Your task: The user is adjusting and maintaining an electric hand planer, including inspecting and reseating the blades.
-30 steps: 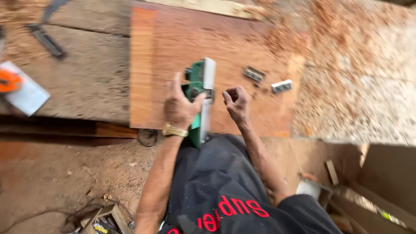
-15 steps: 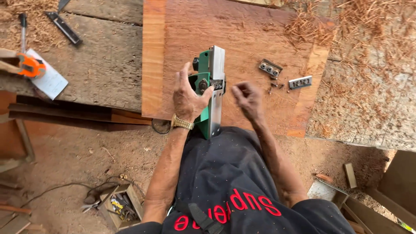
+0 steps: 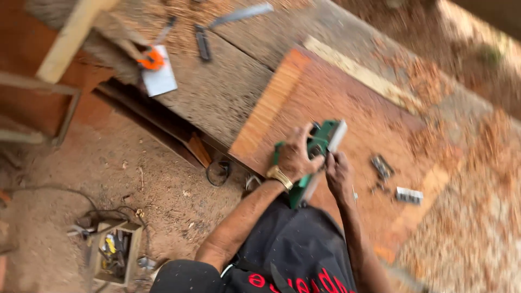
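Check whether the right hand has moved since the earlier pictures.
Yes. The right hand closed in from the reddish wooden board onto the green electric planer.

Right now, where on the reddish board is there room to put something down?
The widest bare patch is the board's far half, between the green planer and the pale wood strip. The near left corner is also free. It is crowded around the left hand and right hand, and by the small metal parts on the right.

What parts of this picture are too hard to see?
Head view, all blurred by motion:
- Green power tool: its middle is covered by the left hand.
- Right hand: fingertips hidden against the tool.
- Small metal parts: too blurred to identify.
- Box of tools on the ground: contents too small.
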